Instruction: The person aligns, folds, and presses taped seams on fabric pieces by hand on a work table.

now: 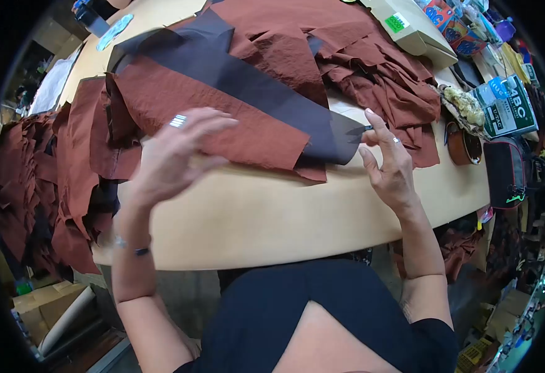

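My left hand, blurred by motion, is held over the left part of a rust-brown fabric piece with its fingers outstretched and nothing visible in them. A dark, thin fabric strip runs diagonally across the rust cloth toward my right hand. That hand has its fingers curled, with a small dark pointed tool, apparently thread snips, sticking out to the left over the end of the dark strip. Its handle is mostly hidden by the fingers.
Crumpled rust fabric covers the back of the table. More rust pieces hang over the left edge. At right are a brown bowl, a green-and-white package, a dark pouch and a carton.
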Tool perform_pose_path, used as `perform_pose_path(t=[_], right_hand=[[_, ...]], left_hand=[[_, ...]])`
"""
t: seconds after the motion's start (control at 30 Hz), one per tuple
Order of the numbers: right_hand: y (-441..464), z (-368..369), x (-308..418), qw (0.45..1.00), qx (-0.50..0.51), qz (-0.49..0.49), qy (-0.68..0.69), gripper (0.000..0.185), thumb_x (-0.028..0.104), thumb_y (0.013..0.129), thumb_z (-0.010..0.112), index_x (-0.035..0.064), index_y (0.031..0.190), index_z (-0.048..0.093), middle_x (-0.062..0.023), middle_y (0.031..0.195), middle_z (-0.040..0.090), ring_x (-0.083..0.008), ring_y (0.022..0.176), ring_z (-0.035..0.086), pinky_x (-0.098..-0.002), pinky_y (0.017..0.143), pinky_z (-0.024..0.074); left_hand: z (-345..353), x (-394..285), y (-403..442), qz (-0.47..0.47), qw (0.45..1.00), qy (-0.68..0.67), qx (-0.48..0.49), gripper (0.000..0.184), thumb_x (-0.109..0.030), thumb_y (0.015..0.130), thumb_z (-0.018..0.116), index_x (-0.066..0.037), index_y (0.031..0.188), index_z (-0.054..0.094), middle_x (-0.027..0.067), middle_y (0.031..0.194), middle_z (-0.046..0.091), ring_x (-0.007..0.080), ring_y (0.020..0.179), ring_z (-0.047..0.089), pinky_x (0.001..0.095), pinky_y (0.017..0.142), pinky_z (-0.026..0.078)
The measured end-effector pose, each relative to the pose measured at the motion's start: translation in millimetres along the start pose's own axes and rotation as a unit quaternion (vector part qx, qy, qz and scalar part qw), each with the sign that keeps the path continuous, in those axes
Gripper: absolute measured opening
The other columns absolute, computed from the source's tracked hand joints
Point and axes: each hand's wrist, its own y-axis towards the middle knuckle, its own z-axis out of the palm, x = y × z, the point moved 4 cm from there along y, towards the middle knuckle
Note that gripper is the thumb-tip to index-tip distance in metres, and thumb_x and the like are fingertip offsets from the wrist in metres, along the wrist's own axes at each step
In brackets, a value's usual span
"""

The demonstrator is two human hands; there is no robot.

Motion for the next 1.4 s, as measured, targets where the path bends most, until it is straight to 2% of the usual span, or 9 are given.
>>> perform_pose_path(t=[0.23, 0.37, 0.47, 0.73, 0.9, 1.03, 1.13, 1.27, 1.4], right_hand=[[20.4, 21.8, -5.8, 0.979, 0.113, 0.138, 0.099, 0.077, 0.018, 0.083, 0.064, 0.0155, 0.145, 0.018, -0.0274, 0.109, 0.058, -0.0453, 0.099, 0.057, -0.0456, 0.083, 0.0451], [38.9, 13.7, 10.9, 0.979, 0.103, 0.097, 0.149, 0.071, 0.009, 0.084, 0.059, 0.0157, 0.144, 0.021, -0.022, 0.095, 0.063, -0.0368, 0.081, 0.062, -0.044, 0.073, 0.0483], [57.0, 9.2, -7.6, 0.995, 0.03, 0.042, 0.085, 0.068, 0.0, 0.082, 0.057, 0.0135, 0.142, 0.028, -0.0171, 0.097, 0.063, -0.0313, 0.083, 0.061, -0.0407, 0.075, 0.0489], [95.8, 54.9, -27.6, 0.992, -0.041, -0.106, -0.047, 0.07, -0.007, 0.074, 0.052, 0.0155, 0.139, 0.035, -0.0117, 0.125, 0.053, -0.0349, 0.118, 0.046, -0.0434, 0.097, 0.0368], [124.0, 80.3, -39.5, 0.983, -0.04, -0.129, -0.128, 0.059, -0.006, 0.08, 0.05, 0.0179, 0.134, 0.042, -0.0087, 0.11, 0.06, -0.0288, 0.112, 0.052, -0.0394, 0.106, 0.0306], [128.2, 61.9, -23.9, 0.995, -0.039, -0.087, 0.013, 0.048, 0.0, 0.084, 0.05, 0.018, 0.128, 0.047, -0.011, 0.081, 0.064, -0.0286, 0.08, 0.063, -0.0394, 0.09, 0.043], [121.3, 31.0, -1.9, 0.989, 0.017, 0.035, 0.145, 0.043, 0.0, 0.084, 0.05, 0.0122, 0.125, 0.047, -0.0136, 0.078, 0.063, -0.0296, 0.071, 0.061, -0.036, 0.068, 0.0485], [94.8, 36.9, 0.2, 0.95, 0.151, 0.101, 0.254, 0.047, -0.007, 0.084, 0.046, 0.0113, 0.127, 0.047, 0.0011, 0.072, 0.046, -0.0056, 0.067, 0.043, -0.0205, 0.065, 0.0393], [64.1, 63.2, -14.9, 0.978, 0.163, 0.079, 0.104, 0.048, -0.006, 0.082, 0.047, 0.0113, 0.126, 0.047, -0.0133, 0.077, 0.056, -0.0256, 0.076, 0.06, -0.0354, 0.075, 0.0467]], left_hand=[[75.2, -20.0, 49.0, 0.071, 0.995, 0.07, 0.016, 0.098, -0.055, 0.058, 0.075, -0.02, 0.14, 0.034, 0.0069, 0.146, 0.031, 0.0308, 0.138, 0.019, 0.0514, 0.11, 0.02], [101.7, -23.2, 59.1, 0.095, 0.991, 0.094, 0.011, 0.045, -0.028, 0.078, 0.065, -0.014, 0.12, 0.053, 0.0061, 0.095, 0.058, 0.0251, 0.09, 0.055, 0.0407, 0.087, 0.039], [94.0, -0.7, 34.7, 0.057, 0.998, 0.002, 0.017, 0.021, -0.016, 0.083, 0.059, -0.009, 0.102, 0.058, 0.0089, 0.085, 0.059, 0.0278, 0.083, 0.055, 0.0379, 0.078, 0.041], [40.6, 35.2, -50.3, -0.12, 0.986, -0.112, -0.019, 0.022, -0.005, 0.076, 0.064, -0.002, 0.096, 0.057, 0.0146, 0.081, 0.056, 0.0334, 0.079, 0.054, 0.0377, 0.07, 0.042], [17.5, 57.0, -79.3, -0.256, 0.906, -0.329, -0.077, 0.016, -0.005, 0.085, 0.061, -0.004, 0.101, 0.058, -0.004, 0.07, 0.049, 0.0023, 0.048, 0.042, 0.0203, 0.041, 0.032], [-20.3, 111.3, -127.2, -0.275, 0.855, -0.32, -0.302, 0.017, -0.02, 0.09, 0.059, -0.005, 0.097, 0.057, -0.0022, 0.085, 0.051, 0.0092, 0.083, 0.051, 0.0209, 0.068, 0.045], [-41.5, 89.0, -138.5, -0.329, 0.637, -0.457, -0.526, 0.046, -0.029, 0.093, 0.056, -0.004, 0.13, 0.045, 0.0087, 0.126, 0.051, 0.0172, 0.11, 0.052, 0.034, 0.095, 0.043], [-64.5, 147.7, -174.8, -0.311, 0.71, -0.368, -0.513, 0.042, -0.025, 0.092, 0.057, -0.002, 0.127, 0.048, 0.0074, 0.123, 0.053, 0.0158, 0.107, 0.052, 0.0299, 0.091, 0.042], [-49.3, 177.2, -198.1, -0.39, 0.85, -0.197, -0.293, 0.033, -0.017, 0.091, 0.058, 0.001, 0.119, 0.055, 0.0061, 0.121, 0.054, 0.0133, 0.101, 0.053, 0.0285, 0.086, 0.042]])
